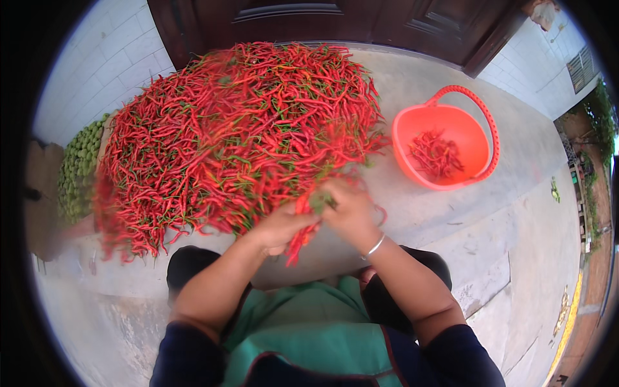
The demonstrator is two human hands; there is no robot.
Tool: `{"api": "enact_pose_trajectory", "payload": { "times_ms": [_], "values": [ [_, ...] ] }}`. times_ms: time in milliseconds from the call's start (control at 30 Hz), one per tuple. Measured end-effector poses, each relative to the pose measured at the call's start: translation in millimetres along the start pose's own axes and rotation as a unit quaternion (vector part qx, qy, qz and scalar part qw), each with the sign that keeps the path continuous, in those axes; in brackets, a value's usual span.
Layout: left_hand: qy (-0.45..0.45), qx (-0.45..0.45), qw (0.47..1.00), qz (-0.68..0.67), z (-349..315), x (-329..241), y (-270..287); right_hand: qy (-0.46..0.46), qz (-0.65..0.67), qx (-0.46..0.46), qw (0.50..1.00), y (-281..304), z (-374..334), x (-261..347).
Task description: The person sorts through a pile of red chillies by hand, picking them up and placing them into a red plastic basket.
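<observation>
A wide heap of long red chili peppers (pixel 271 109) with green stems lies on the concrete in front of me. At its near edge, my left hand (pixel 285 229) is closed around a small bunch of red chili peppers (pixel 298 246), whose tips hang below the fingers. Touching the upper end of that bunch, my right hand (pixel 348 209) has its fingers bent in, with green stems (pixel 319 200) at the fingertips. Motion blurs the fingers slightly. To the right stands an orange-red plastic basket (pixel 403 155) with a raised handle; some red chilies (pixel 437 155) lie in its bottom.
Behind the heap is a dark brown door (pixel 290 26) between white tiled walls (pixel 109 58). A pile of round green produce (pixel 80 164) sits left of the heap. My knees, in black, are close on both sides of my hands. Concrete floor (pixel 438 238) extends to the right.
</observation>
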State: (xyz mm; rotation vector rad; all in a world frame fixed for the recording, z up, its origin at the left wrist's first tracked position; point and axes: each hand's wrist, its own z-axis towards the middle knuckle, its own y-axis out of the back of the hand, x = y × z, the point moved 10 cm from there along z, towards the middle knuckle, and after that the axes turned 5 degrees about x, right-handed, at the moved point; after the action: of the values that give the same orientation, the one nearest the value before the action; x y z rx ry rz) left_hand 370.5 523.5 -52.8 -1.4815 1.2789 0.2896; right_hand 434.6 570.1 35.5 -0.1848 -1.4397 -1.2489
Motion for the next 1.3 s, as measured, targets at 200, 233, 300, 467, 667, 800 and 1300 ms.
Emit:
{"api": "enact_pose_trajectory", "payload": {
  "times_ms": [200,233,300,467,667,800,1300],
  "values": [
    [-0.011,-0.022,0.998,0.052,-5.9,-8.7,-1.3,-0.205,0.385,-0.118,0.892,3.1,-9.3,-79.3],
    [-0.010,-0.005,0.998,0.067,-7.3,-8.3,-5.2,-0.310,0.565,-0.086,0.760,-21.3,-19.7,-92.8],
    [-0.009,0.017,0.997,0.077,-6.6,-7.4,-12.1,-0.264,0.571,-0.023,0.777,-24.2,-14.2,-75.0],
    [0.048,0.029,0.996,0.076,1.4,11.6,-13.2,-0.036,0.107,-0.089,0.990,19.5,-7.9,-47.4],
    [0.092,-0.047,0.994,0.043,39.1,27.9,-11.9,-0.028,-0.060,-0.220,0.973,74.6,-45.6,-57.5],
    [0.089,-0.014,0.995,0.036,129.7,-2.1,-55.9,-0.270,0.555,-0.291,0.731,112.7,-97.4,-157.6],
    [0.153,-0.157,0.945,0.244,168.7,142.1,65.1,-0.286,0.019,0.201,0.937,-8.9,-138.4,-200.9]
  ]
}}
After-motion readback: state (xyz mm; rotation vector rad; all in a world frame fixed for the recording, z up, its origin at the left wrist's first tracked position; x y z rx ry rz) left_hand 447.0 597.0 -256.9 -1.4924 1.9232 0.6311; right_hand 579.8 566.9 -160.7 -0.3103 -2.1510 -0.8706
